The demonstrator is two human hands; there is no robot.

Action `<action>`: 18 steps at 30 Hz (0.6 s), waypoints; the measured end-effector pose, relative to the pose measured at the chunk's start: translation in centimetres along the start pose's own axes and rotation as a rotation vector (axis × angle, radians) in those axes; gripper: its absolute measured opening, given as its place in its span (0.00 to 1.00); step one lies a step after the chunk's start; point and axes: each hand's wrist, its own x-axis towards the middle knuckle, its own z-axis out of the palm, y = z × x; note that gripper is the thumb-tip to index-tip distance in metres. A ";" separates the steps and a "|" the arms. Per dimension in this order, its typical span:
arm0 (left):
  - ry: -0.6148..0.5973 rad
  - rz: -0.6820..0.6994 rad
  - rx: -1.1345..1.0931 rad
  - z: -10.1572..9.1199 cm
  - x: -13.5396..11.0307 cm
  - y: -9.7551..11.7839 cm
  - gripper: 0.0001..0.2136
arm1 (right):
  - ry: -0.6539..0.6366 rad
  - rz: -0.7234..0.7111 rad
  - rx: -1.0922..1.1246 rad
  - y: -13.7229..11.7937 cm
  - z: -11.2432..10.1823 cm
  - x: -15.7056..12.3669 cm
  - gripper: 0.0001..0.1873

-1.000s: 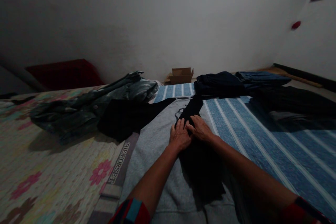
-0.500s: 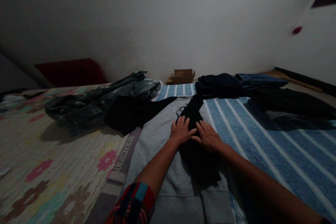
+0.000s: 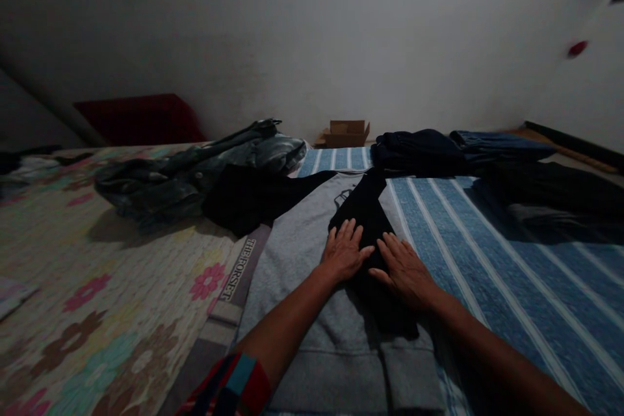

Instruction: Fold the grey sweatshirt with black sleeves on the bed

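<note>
A grey sweatshirt (image 3: 302, 260) with black sleeves is spread out on the bed in front of me. Its right-hand sleeve is folded inward across the body, while the other black sleeve (image 3: 258, 195) stretches out to the left. My left hand (image 3: 345, 252) lies flat on the folded sleeve and the grey cloth beside it, fingers extended. Just to its right, my right hand (image 3: 403, 270) presses flat on the sleeve's outer edge, fingers also stretched out. The two thumbs point toward each other with a small gap between them.
Crumpled denim clothing (image 3: 195, 185) lies at the left on a flowered cover (image 3: 160, 286). Folded dark trousers (image 3: 419, 153) and a black garment pile (image 3: 560, 192) rest on the blue striped sheet (image 3: 497, 273). A cardboard box (image 3: 347, 135) stands by the wall.
Both hands have slid slightly toward me along the folded sleeve, staying flat. The whole view has shifted a little, moving the surroundings to the right in the picture.
</note>
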 end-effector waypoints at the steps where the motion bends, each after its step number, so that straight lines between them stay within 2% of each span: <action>1: 0.011 0.004 0.001 0.2 0.0 -0.1 0.31 | 0.002 -0.011 -0.030 0.1 0.0 0.0 0.37; 5: 0.013 0.013 -0.003 0.4 -0.1 -0.2 0.31 | 0.007 -0.029 -0.167 -0.7 -0.7 -0.1 0.40; 10: 0.040 0.023 -0.022 0.1 -0.6 0.0 0.30 | 0.064 -0.046 -0.254 -3.3 -1.3 -1.1 0.41; 13: 0.033 0.034 -0.019 0.2 -1.0 -0.1 0.30 | 0.054 -0.025 -0.234 -4.0 -0.2 -2.1 0.42; 18: 0.014 0.048 -0.006 0.5 -1.1 -0.3 0.32 | 0.076 0.017 -0.212 -3.8 1.9 -2.9 0.43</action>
